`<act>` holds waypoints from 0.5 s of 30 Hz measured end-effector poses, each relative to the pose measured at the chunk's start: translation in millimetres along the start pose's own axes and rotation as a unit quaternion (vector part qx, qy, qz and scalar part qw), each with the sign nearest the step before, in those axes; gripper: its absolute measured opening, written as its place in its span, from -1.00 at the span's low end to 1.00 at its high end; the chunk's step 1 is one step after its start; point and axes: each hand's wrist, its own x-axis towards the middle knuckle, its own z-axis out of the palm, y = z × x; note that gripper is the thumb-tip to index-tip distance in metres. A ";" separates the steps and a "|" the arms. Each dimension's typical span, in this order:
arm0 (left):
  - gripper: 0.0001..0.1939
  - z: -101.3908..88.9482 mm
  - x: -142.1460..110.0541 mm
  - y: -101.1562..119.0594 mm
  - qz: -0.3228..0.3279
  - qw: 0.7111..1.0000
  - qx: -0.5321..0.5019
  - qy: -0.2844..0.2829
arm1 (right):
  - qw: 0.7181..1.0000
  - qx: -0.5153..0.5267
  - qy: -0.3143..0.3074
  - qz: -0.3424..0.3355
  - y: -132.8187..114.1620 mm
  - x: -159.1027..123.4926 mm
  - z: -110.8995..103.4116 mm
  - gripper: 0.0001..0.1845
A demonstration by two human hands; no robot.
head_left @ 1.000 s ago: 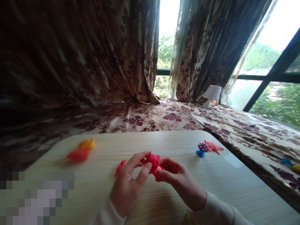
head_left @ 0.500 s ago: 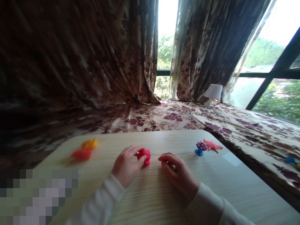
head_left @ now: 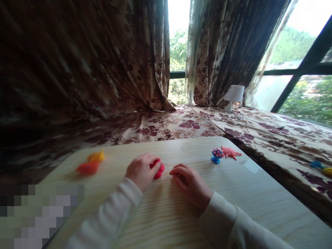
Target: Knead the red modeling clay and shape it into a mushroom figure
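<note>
My left hand [head_left: 140, 171] rests on the pale wooden table [head_left: 168, 214] with its fingers curled round a red clay lump [head_left: 157, 168], which sits on the tabletop. Just to the right lies my right hand [head_left: 190, 183], knuckles up and fingers curled under; I cannot see anything in it. A small gap separates it from the red lump. Both arms wear white sleeves.
An orange clay figure [head_left: 87, 167] and a yellow one [head_left: 96, 156] lie at the table's far left. A blue studded clay piece [head_left: 216, 155] and a pink one [head_left: 229, 152] sit at the far right. Flowered cloth, curtains, a small white lamp [head_left: 234, 95] and windows stand behind.
Both hands held the red lump raised a second ago; it now sits on the table. My right hand has let go and lies beside it. The view has tilted slightly.
</note>
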 end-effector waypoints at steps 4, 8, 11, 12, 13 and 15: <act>-0.74 -2.0 -3.0 -0.7 -0.022 1.000 0.001 0.002 | 1.000 -0.007 -0.005 -0.003 -0.3 -0.4 -0.2 -0.76; -0.67 -7.6 -3.2 -5.8 -0.030 0.999 -0.010 -0.007 | 1.000 -0.014 -0.008 0.000 -0.3 -0.6 -0.4 -0.76; -0.67 -10.7 -1.7 -9.3 -0.033 0.999 -0.018 -0.012 | 1.000 -0.018 -0.011 0.003 0.6 -0.6 -0.5 -0.76; -0.68 -11.3 -1.2 -9.8 -0.032 0.999 -0.019 -0.012 | 1.000 -0.018 -0.012 0.002 0.9 -0.5 -0.4 -0.77; -0.69 -11.7 -0.8 -9.8 -0.031 0.999 -0.020 -0.011 | 1.000 -0.019 -0.012 0.001 1.0 -0.4 -0.2 -0.77; -0.72 -12.1 0.3 -8.6 -0.026 0.999 -0.020 -0.008 | 1.000 -0.022 -0.012 -0.002 0.7 -0.1 0.7 -0.78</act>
